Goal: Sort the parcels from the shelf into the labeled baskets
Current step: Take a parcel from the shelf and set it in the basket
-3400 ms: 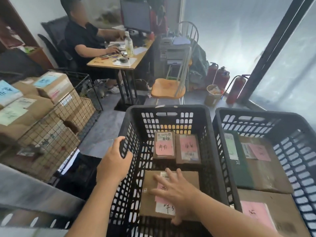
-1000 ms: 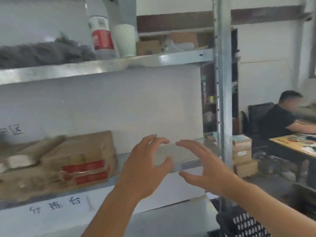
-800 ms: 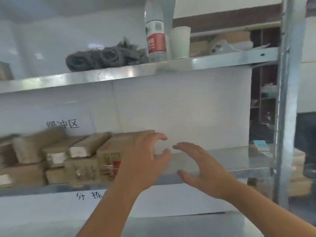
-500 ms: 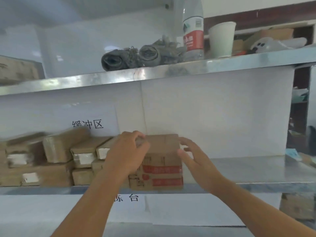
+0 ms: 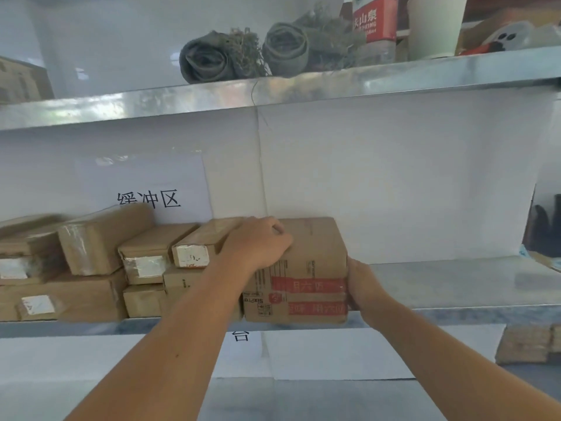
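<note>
Right, we have both hands on the end parcel, a cardboard box with red tape bands (image 5: 306, 268) standing at the front edge of the metal shelf (image 5: 440, 284). Our left hand (image 5: 258, 246) curls over its top left corner, fingers bent down on the cardboard; our right hand (image 5: 359, 284) presses against its right side, though whether those fingers wrap behind we cannot tell. We'd say the two-sided hold suits a bulky box: one hand steadies the top, the other squeezes from the flank so it slides out cleanly. Just to the left sits a stack of smaller taped parcels (image 5: 145, 262), touching our box, so pulling straight toward us looks wise. No baskets are in sight from here. Overhead, rolled grey cloths (image 5: 212, 59), a water bottle (image 5: 375, 25) and a paper cup (image 5: 434, 25) stand on the upper shelf.
</note>
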### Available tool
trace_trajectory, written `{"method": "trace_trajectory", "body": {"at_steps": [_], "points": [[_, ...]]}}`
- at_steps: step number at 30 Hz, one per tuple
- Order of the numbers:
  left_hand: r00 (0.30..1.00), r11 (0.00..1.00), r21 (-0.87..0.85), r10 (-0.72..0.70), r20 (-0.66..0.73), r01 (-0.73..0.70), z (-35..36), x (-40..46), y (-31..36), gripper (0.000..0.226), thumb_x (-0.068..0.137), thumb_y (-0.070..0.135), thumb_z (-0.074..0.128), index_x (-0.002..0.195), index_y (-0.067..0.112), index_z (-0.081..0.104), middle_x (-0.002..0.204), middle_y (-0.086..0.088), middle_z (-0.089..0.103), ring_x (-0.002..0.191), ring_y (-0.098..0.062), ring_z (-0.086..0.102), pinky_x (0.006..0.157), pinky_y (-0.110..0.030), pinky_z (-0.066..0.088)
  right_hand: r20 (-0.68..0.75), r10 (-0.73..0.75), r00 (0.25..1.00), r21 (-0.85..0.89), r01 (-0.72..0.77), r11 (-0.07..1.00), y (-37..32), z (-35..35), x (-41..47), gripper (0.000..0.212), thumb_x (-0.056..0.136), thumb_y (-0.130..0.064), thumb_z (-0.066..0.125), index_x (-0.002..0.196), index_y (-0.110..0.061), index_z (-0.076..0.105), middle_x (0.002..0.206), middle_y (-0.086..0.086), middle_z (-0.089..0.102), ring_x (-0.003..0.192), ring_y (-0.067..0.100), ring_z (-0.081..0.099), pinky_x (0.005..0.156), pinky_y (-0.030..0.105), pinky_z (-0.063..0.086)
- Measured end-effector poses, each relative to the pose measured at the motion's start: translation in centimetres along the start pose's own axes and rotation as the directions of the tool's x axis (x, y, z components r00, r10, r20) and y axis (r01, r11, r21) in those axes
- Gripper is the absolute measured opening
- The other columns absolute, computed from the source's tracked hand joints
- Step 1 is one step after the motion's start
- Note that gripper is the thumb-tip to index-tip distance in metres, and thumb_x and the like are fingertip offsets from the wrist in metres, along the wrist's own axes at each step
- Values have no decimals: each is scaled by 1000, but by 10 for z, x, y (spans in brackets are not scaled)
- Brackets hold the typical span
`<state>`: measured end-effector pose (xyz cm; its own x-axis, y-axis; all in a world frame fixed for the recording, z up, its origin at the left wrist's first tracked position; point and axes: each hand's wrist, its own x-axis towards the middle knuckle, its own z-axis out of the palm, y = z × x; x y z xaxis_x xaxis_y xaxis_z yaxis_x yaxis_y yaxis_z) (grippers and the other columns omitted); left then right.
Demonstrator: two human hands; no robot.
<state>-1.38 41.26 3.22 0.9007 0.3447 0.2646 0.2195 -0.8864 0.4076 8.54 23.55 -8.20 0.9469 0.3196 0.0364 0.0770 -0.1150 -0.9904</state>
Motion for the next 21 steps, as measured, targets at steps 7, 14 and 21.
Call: {"method": "trace_trajectory", "body": {"at_steps": [7,14,21], "points": [[952,970,-178,111,-284,-166,13,-52,17,32,91,60,54,123,56,53,140,21,41,128,-18,47,100,-42,48,-125,-138,983,189,160,969,-12,-17,-58,41,111,-42,33,106,-56,71,94,-15,77,92,11,71,69,29,53],[952,860,-417,220,-215,-293,30,-82,52,43,92,62,49,135,59,42,141,26,46,132,-11,47,108,-41,46,-354,-276,894,370,405,836,-42,-51,-128,44,87,-58,62,130,-62,53,115,-7,69,92,2,73,63,25,60],[972,683,-692,189,-141,-233,56,-98,101,35,87,81,46,118,66,48,123,26,51,109,0,61,85,-31,60,-553,-471,687,75,604,794,-44,-73,-161,75,75,-45,76,140,-61,41,132,-28,57,115,-2,63,71,24,64]]}}
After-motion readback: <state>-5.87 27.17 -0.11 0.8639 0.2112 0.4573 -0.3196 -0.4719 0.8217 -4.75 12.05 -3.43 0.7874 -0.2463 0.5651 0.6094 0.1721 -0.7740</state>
